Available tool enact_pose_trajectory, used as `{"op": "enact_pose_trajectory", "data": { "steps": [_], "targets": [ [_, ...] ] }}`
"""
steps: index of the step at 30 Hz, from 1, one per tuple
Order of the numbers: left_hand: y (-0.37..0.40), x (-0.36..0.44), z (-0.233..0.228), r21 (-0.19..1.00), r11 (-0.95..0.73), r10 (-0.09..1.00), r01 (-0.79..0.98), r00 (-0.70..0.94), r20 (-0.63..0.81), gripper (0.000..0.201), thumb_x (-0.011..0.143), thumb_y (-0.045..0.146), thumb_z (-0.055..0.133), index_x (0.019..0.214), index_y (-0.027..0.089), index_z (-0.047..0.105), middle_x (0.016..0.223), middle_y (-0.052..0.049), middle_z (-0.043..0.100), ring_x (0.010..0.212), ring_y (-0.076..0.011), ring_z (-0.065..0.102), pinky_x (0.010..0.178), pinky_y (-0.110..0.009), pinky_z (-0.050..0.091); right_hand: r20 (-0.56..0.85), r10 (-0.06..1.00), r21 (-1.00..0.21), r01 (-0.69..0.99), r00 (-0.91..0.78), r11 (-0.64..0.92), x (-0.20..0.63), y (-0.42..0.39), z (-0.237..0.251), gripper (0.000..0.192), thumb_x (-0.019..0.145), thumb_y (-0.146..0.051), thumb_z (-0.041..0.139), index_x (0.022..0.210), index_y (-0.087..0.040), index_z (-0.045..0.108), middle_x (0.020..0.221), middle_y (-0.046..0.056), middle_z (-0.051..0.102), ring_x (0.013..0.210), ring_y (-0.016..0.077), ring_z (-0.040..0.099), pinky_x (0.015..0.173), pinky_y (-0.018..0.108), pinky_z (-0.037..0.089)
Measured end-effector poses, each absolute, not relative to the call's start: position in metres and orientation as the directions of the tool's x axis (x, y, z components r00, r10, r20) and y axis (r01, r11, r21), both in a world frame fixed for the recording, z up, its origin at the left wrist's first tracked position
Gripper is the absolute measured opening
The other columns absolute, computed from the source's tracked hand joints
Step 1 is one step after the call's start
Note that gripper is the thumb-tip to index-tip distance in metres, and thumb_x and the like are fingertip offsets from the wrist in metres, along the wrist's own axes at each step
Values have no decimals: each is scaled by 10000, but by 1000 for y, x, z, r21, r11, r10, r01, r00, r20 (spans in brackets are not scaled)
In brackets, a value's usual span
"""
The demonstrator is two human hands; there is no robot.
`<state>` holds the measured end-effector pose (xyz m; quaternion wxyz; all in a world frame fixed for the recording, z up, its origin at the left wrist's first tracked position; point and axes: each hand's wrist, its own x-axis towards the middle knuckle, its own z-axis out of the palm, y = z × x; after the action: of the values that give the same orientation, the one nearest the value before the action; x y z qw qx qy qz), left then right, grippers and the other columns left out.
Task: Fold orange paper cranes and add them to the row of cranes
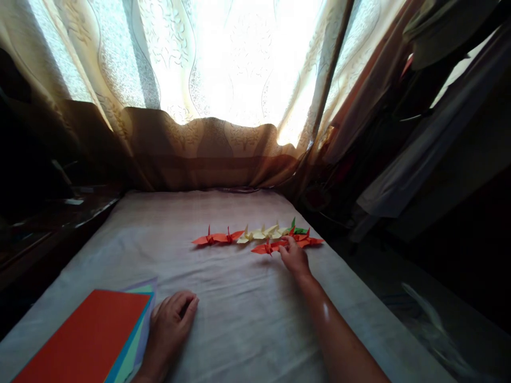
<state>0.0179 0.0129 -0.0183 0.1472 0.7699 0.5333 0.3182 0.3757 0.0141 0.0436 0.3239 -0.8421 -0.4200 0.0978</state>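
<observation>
A row of folded paper cranes lies on a grey-white cloth surface (239,319): orange ones (217,238) at the left, pale yellow ones (261,232) in the middle, a green one (296,229) at the right. An orange crane (267,247) sits just in front of the row. My right hand (294,258) reaches out to it, fingertips touching its wing; whether it grips is unclear. My left hand (171,322) rests palm down on the cloth, fingers curled, beside a stack of coloured paper sheets (91,340) with an orange-red sheet on top.
Patterned curtains (207,106) hang behind the surface with bright light through them. A dark wooden ledge (48,223) runs along the left. Hanging fabric and clothes (419,133) fill the right side, with a dark drop beside the surface's right edge.
</observation>
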Motion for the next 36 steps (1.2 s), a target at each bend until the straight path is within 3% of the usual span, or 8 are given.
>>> {"op": "enact_pose_trajectory", "data": {
  "steps": [8,14,17,21,23,25,28,36],
  "targets": [
    [15,15,-26,537,-419,897,732,243,369,294,865,469,487,804,269,694,899,-3,749,882,-234,686,825,-374,489,99,748,-527,672,657,-521,385,28,47,311,857,-190,592,1165,-207,634,892,37,734,850,185,680,687,234,431],
    [16,14,-26,532,-438,886,725,249,391,314,865,496,488,795,266,690,892,-5,750,869,-229,684,816,-362,489,179,715,-476,695,676,-539,389,16,48,367,908,-208,514,1270,-190,571,1076,81,714,955,201,670,779,271,464],
    [15,15,-23,533,-428,893,730,249,376,318,857,498,486,790,267,694,890,-7,752,867,-229,685,821,-365,486,229,745,-445,748,627,-493,375,5,45,308,944,-219,463,1217,-195,604,1185,87,670,1043,187,640,855,263,457],
    [13,17,-18,532,-404,907,744,249,340,313,856,485,481,799,267,698,899,-10,751,888,-234,681,826,-369,484,220,825,-394,821,520,-413,347,2,38,305,882,-344,626,1164,-228,634,1091,54,690,1004,196,646,819,260,474],
    [12,18,-17,532,-396,911,749,247,331,309,861,477,478,803,265,695,904,-11,748,898,-238,679,836,-376,480,175,839,-293,841,515,-455,338,7,36,369,872,-405,641,1187,-214,621,1131,87,677,1006,218,648,778,274,486],
    [11,18,-16,535,-400,910,744,252,329,307,864,472,474,800,263,690,905,-13,747,898,-240,677,844,-384,475,145,830,-247,832,539,-498,337,15,37,316,894,-391,613,1151,-210,639,1118,101,682,1000,222,654,760,272,484],
    [10,19,-16,539,-409,906,736,258,334,306,869,465,471,803,256,683,910,-20,747,894,-236,671,843,-378,470,138,803,-255,804,580,-537,343,22,38,206,928,-301,548,1058,-210,679,1073,105,701,948,209,669,747,268,473],
    [13,16,-22,520,-423,898,742,266,350,298,879,467,482,833,263,695,928,-17,742,911,-239,669,854,-381,468,126,721,-361,708,681,-607,364,22,33,250,936,-313,502,1022,-244,727,951,56,742,864,186,682,724,254,470]
  ]
}}
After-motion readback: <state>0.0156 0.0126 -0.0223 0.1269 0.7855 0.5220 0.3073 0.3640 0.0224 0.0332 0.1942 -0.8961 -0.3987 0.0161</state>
